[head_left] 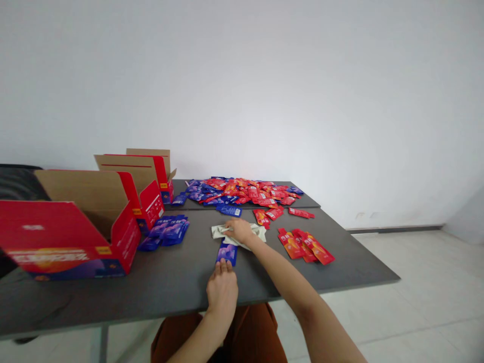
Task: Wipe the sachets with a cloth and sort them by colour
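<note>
Two items touched: a glossy blue sachet (227,253) under the left hand (222,292), fingers together at its end, and a crumpled pale cloth (257,233) under the right hand (240,231), grips unclear.

The camera sits on the person's head, facing forward and down across a gray table (181,282) toward a white wall (242,85). It looks from close behind the left hand (222,292) and right hand (242,231), with the tiled floor (408,282) off to the right.
</note>
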{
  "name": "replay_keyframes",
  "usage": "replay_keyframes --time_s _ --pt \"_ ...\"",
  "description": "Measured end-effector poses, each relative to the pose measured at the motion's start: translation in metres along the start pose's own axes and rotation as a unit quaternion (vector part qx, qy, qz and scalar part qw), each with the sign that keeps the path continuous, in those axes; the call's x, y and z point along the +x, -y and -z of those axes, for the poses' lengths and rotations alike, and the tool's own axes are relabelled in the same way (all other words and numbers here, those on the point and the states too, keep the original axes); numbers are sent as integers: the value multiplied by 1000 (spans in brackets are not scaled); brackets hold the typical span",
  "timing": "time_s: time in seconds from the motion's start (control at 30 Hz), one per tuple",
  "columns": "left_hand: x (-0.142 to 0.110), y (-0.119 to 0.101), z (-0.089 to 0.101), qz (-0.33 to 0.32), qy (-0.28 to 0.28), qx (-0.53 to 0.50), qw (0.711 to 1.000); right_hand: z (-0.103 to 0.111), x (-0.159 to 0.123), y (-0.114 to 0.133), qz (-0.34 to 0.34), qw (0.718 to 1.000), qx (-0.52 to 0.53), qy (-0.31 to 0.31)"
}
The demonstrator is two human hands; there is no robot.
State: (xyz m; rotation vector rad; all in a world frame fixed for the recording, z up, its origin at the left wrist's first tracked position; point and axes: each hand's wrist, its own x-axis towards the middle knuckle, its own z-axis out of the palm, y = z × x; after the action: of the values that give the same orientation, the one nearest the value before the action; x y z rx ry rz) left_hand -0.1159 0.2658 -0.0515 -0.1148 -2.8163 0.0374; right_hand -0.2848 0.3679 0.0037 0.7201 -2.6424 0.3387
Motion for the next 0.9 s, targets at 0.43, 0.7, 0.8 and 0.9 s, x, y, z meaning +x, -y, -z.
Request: replay_keyframes --time_s 0.43,0.7,0.8,0.9 --pt "-3 -9 8 42 0 -36 998 3 -41 25 196 967 159 34" --pt "2 -10 6 52 5 -52 997 -7 -29 4 78 997 3 -16" --pt "6 -13 13 74 3 -69 995 -2 -17 -21 34 999 -13 -24" --pt "12 -14 18 61 -12 -89 994 3 -15 -39 -28 994 51 -93"
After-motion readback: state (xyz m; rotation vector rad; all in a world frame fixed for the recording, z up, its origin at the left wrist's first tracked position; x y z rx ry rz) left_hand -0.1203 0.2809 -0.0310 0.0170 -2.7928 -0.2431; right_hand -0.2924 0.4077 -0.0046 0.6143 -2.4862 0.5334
